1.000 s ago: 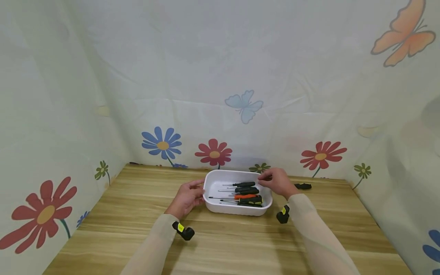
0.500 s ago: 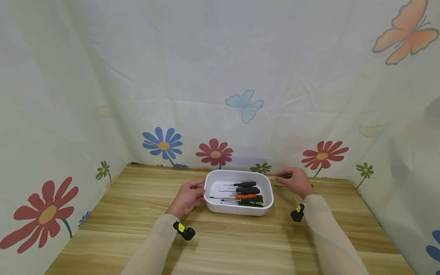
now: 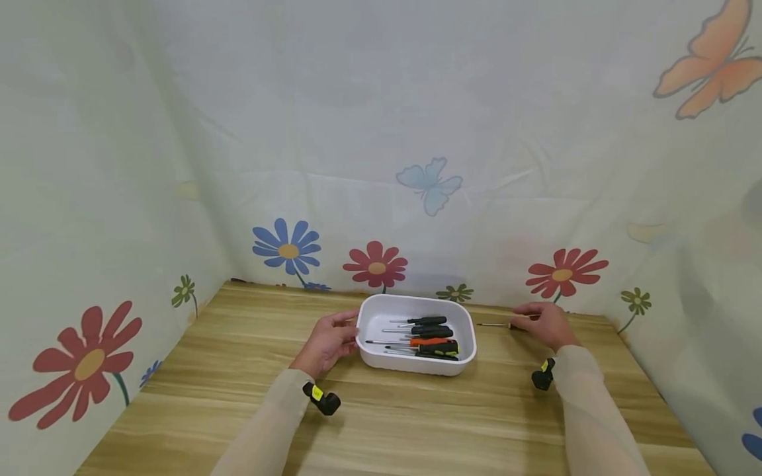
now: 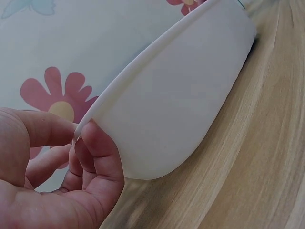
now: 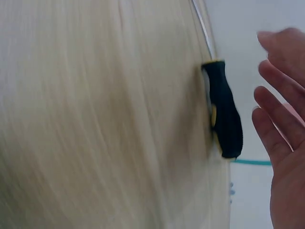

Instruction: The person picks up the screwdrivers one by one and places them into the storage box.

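Flowered and butterfly-printed cloth walls close in a wooden bench (image 3: 417,416) on three sides. Toward the back of the bench stands a white tray (image 3: 417,363) holding several screwdrivers with black, orange and yellow handles (image 3: 433,335), all lying crosswise with their shafts pointing left.

At the tray's left end, the left hand (image 3: 324,342) has its grip closed on the rim: in the left wrist view the thumb lies over the lip and a curled finger (image 4: 97,157) presses the outer wall from below.

To the right of the tray, apart from it, a lone screwdriver (image 3: 500,324) lies flat on the bench, its thin shaft pointing toward the tray. The right hand (image 3: 544,322) sits over its handle end. In the right wrist view the black-and-yellow handle (image 5: 224,112) rests on the wood just beside the fingers (image 5: 276,102), which are straight and spread, a gap showing between them and the handle; the grip is wide and holds nothing.
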Demonstrator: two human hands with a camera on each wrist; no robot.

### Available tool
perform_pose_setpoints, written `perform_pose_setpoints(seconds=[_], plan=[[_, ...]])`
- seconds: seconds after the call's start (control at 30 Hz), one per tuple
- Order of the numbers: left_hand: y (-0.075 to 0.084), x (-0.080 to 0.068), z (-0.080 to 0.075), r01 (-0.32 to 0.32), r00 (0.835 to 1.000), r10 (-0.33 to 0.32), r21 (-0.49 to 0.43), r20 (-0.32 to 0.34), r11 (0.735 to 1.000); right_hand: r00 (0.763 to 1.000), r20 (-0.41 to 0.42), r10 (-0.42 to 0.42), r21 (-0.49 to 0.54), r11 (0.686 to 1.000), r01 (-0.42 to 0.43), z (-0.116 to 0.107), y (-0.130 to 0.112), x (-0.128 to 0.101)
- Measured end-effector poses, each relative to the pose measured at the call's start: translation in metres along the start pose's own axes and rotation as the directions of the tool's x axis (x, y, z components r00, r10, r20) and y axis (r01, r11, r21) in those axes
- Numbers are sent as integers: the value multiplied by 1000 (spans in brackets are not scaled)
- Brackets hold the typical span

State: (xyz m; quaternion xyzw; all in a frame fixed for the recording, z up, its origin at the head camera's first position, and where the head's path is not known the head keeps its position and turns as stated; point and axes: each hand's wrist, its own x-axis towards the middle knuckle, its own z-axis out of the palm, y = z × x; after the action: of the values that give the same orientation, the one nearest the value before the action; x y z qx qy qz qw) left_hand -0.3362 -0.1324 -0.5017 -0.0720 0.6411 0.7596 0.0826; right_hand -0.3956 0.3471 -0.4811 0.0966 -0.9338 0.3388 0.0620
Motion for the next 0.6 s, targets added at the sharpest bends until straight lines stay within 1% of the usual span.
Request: perform_pose_setpoints(seconds=[0.23, 0.37, 0.47, 0.6], plan=[[1, 0, 0, 12, 1000, -12, -10, -7, 1000, 1000, 4, -3, -90, 996, 4, -2, 12, -5], [2, 1, -1, 22, 1000, -22, -3, -2, 1000, 1000, 2, 29, -118, 993, -29, 0, 16, -5], [3, 0, -1, 16, 1000, -16, 6, 5, 1000, 998, 6, 62, -141, 988, -60, 0, 16, -5], [3, -2, -1, 7, 1000, -7, 2, 3, 1000, 996, 43, 80, -158, 985, -73, 0, 17, -2]])
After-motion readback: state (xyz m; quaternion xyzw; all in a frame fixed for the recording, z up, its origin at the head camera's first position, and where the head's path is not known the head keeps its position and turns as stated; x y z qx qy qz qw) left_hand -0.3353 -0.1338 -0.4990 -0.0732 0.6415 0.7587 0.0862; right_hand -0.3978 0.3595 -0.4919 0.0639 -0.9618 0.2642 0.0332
